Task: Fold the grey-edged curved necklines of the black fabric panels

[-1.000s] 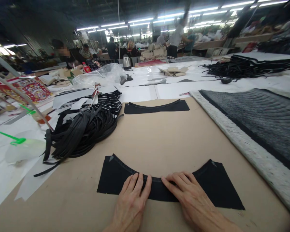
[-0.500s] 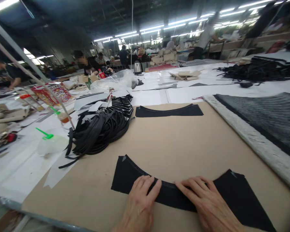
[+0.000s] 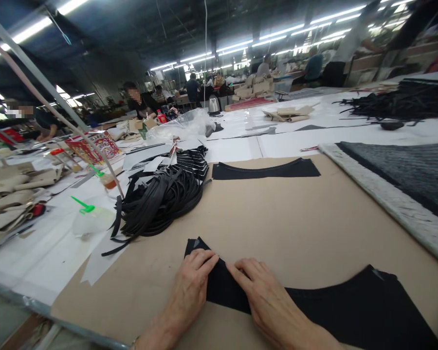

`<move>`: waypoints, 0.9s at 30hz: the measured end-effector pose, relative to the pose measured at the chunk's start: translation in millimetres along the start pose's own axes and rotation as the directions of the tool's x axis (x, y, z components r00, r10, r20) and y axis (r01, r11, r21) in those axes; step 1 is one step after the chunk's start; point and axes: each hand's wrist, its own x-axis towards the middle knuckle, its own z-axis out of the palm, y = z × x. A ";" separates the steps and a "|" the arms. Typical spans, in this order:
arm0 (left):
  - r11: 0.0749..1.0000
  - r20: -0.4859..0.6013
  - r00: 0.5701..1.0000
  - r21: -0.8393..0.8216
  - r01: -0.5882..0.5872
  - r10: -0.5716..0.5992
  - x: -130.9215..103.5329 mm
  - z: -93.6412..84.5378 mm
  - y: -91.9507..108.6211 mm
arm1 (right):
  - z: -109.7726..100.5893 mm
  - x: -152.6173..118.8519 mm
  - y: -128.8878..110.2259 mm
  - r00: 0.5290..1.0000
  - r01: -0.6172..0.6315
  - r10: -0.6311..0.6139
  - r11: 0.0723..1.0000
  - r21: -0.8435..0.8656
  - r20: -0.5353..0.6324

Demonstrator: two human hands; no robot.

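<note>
A black curved panel (image 3: 336,306), whose material I cannot tell for certain, lies on the tan sheet in front of me, its concave edge facing away. My left hand (image 3: 194,282) is closed at the panel's left end, thumb and fingers together on the upper edge. Just right of it, my right hand (image 3: 264,291) has its fingers and thumb closed on the same edge, palm over the panel. What is under the fingertips is hidden. Pale marks show at both upper corners. A second black curved panel (image 3: 266,169) lies flat farther back.
A heap of black strips (image 3: 160,199) lies to the left, beside a squeeze bottle with a green spout (image 3: 91,218) and a slanting pole (image 3: 69,114). A pale slab (image 3: 383,199) with dark ribbed material (image 3: 416,165) borders the right. Several people work farther back.
Both hands have moved left along the panel's curved edge, from its middle to near its left end. The view has shifted slightly, so the surroundings sit farther right.
</note>
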 end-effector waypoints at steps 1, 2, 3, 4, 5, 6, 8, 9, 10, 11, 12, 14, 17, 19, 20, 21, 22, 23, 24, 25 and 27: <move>1.000 0.028 0.999 0.027 -0.016 0.016 -1.0 1.2 1.1 | 2.9 3.0 -0.4 1.000 0.003 -0.003 1.000 -0.029 0.008; 0.998 0.051 0.998 0.056 -0.037 0.034 -2.2 2.3 2.2 | 6.0 5.4 -0.3 1.000 0.006 -0.006 0.998 -0.061 0.012; 0.995 0.070 0.996 0.082 -0.060 0.054 -3.5 3.2 3.1 | 9.4 7.3 0.1 1.000 0.011 -0.009 0.996 -0.094 0.014; 0.991 0.085 0.994 0.105 -0.083 0.074 -4.8 3.9 3.8 | 13.0 8.7 0.7 1.000 0.018 -0.017 0.991 -0.131 0.009; 0.987 0.098 0.991 0.125 -0.102 0.090 -5.9 4.5 4.3 | 16.4 9.7 1.5 1.000 0.030 -0.031 0.985 -0.172 -0.002; 0.983 0.105 0.989 0.141 -0.116 0.102 -6.8 4.9 4.8 | 19.7 10.3 2.2 0.999 0.043 -0.048 0.975 -0.217 -0.016; 0.980 0.107 0.988 0.155 -0.124 0.108 -7.9 4.9 5.5 | 24.7 10.7 3.3 0.994 0.074 -0.095 0.949 -0.305 -0.052; 0.982 0.109 0.989 0.148 -0.118 0.102 -8.1 4.3 5.6 | 26.2 10.7 3.6 0.990 0.089 -0.120 0.935 -0.344 -0.070; 0.986 0.108 0.990 0.129 -0.106 0.093 -8.0 3.4 5.4 | 26.9 10.6 3.9 0.986 0.099 -0.141 0.922 -0.374 -0.087; 0.991 0.102 0.992 0.096 -0.088 0.079 -7.7 1.9 4.8 | 27.0 10.5 4.0 0.982 0.107 -0.158 0.914 -0.392 -0.101; 0.997 0.084 0.995 0.053 -0.064 0.059 -7.2 0.0 3.7 | 26.5 10.4 4.2 0.980 0.112 -0.168 0.911 -0.397 -0.109; 0.999 0.009 1.000 -0.040 -0.002 0.002 -6.0 -4.7 -0.3 | 24.6 10.2 4.3 0.979 0.114 -0.170 0.916 -0.386 -0.113; 0.994 -0.117 0.990 -0.080 0.074 -0.083 -3.4 -11.5 -8.5 | 22.9 9.3 4.6 0.977 0.121 -0.177 0.919 -0.375 -0.118; 0.997 -0.121 0.990 -0.008 0.078 -0.078 -2.0 -13.4 -13.0 | 23.6 8.3 5.0 0.969 0.125 -0.197 0.910 -0.395 -0.147; 0.997 -0.094 0.994 0.046 0.065 -0.060 -1.7 -13.5 -14.5 | 24.4 7.8 5.1 0.965 0.126 -0.207 0.905 -0.405 -0.162; 0.994 -0.049 0.998 0.101 0.039 -0.035 -1.8 -12.9 -15.4 | 25.4 7.2 5.3 0.960 0.126 -0.216 0.902 -0.413 -0.177; 0.988 0.002 1.000 0.151 0.009 -0.009 -2.2 -12.0 -15.8 | 26.4 6.8 5.5 0.956 0.127 -0.223 0.899 -0.419 -0.189; 0.981 0.050 0.999 0.192 -0.021 0.011 -2.9 -10.8 -16.1 | 27.3 6.4 5.6 0.953 0.125 -0.227 0.898 -0.422 -0.200; 0.974 0.089 0.996 0.222 -0.045 0.025 -3.6 -9.6 -16.2 | 28.1 6.2 5.7 0.951 0.124 -0.230 0.897 -0.423 -0.207; 0.969 0.114 0.993 0.239 -0.059 0.033 -4.3 -8.5 -16.5 | 28.7 6.1 5.9 0.951 0.123 -0.229 0.897 -0.424 -0.208; 0.974 0.113 0.993 0.224 -0.046 0.021 -4.7 -7.6 -18.2 | 29.2 6.4 6.1 0.952 0.125 -0.229 0.895 -0.428 -0.201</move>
